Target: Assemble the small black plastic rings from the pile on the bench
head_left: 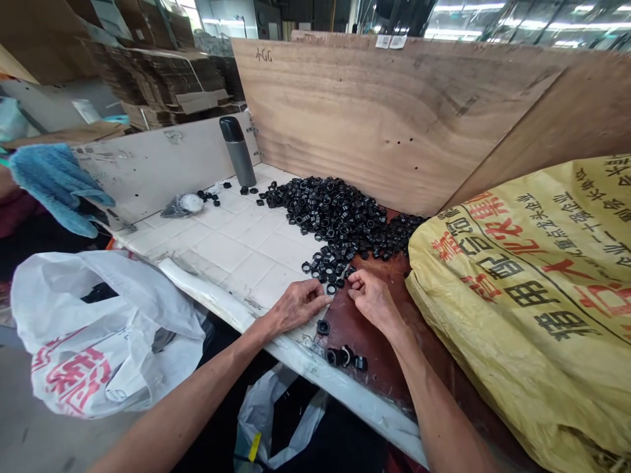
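A large heap of small black plastic rings point(335, 207) is piled on the table, thinning out toward me. My left hand point(300, 303) rests at the heap's near edge, its fingers curled together and thumb pointing to the right. Whatever its fingers may hold is hidden. Just across from it, my right hand point(372, 299) has its fingertips pinched, with a black plastic ring point(350, 270) at their tips. Loose rings point(332, 288) lie between the two hands. Closer to the table's front edge are a single ring point(323, 327) and a short row of black rings point(346, 357).
A yellow woven sack point(522, 295) covers the right side. Wooden boards point(394, 118) wall the back. On the tabletop point(231, 246) stand a grey bottle point(239, 152) and a small clear bag point(183, 205). White plastic bags point(108, 328) hang at the front; a blue towel point(59, 180) drapes left.
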### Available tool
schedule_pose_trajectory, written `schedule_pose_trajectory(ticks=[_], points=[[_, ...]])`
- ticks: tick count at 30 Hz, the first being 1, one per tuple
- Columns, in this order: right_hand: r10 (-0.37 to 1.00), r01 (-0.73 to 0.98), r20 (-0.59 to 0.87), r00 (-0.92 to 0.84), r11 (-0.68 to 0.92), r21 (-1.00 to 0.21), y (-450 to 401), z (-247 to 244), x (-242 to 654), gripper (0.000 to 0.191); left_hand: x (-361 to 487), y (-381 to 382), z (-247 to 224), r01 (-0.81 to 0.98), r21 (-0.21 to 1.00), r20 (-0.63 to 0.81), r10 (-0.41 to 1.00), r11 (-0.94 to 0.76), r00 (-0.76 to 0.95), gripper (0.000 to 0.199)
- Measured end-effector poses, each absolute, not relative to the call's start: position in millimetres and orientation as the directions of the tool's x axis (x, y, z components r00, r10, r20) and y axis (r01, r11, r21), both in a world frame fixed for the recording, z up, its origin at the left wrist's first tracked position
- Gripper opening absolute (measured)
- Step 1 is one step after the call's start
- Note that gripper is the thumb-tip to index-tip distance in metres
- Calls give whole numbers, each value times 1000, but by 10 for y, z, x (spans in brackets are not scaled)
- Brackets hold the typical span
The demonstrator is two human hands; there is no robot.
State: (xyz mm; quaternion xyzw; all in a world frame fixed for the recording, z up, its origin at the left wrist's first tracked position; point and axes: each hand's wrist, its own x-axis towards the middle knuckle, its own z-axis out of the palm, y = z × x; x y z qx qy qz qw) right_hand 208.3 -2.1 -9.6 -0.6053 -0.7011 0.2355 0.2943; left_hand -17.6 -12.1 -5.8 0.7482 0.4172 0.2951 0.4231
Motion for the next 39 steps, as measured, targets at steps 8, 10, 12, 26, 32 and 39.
schedule_pose_trajectory(ticks=[8,10,12,26,32,39], points=[[932,780,276,-236,351,-518,-137,-139,1818,19,-82,-31,-251,476,703,328,835,-528,441,28],[922,776,284,-262,376,-506,-154,-154,1786,15,-74,-43,-247,476,675,356,814,-564,460,21],[911,758,298,-284,404,-513,-163,-171,1770,15,-70,-58,-240,477,661,372,805,-579,462,17],[921,693,244,-303,389,-607,-168,-163,1782,16,-79,-89,-234,557,579,380,802,-595,461,13],[948,529,292,-127,313,-789,-182,-65,1740,15,-101,-135,-214,507,668,365,833,-545,416,15],[893,443,415,-171,446,-778,-208,63,1703,22,-126,-109,-199,161,942,238,926,-293,294,24]])
